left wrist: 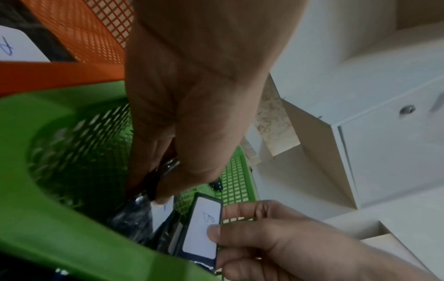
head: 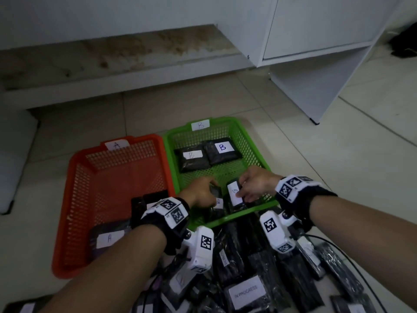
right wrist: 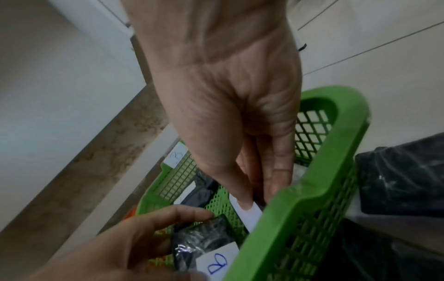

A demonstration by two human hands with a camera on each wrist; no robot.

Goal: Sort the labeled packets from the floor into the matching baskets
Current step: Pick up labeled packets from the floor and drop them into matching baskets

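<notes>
Holding: the right hand (head: 255, 185) is pinching a B packet (head: 234, 192), thumb on its white label, tilted on edge inside the near end of the green basket (head: 252, 141).
Left hand (head: 199, 192): fingers are curling round a second dark packet (head: 215, 203) just left of the first, in the same basket.
Beyond the hands: two B packets (head: 206, 154) are lying flat at the far end.
Left of the hands: the orange basket (head: 74, 181) is holding an A packet (head: 108, 239).
Under the wrists: a pile of packets (head: 248, 279) is lying on the floor (head: 338, 166).
</notes>
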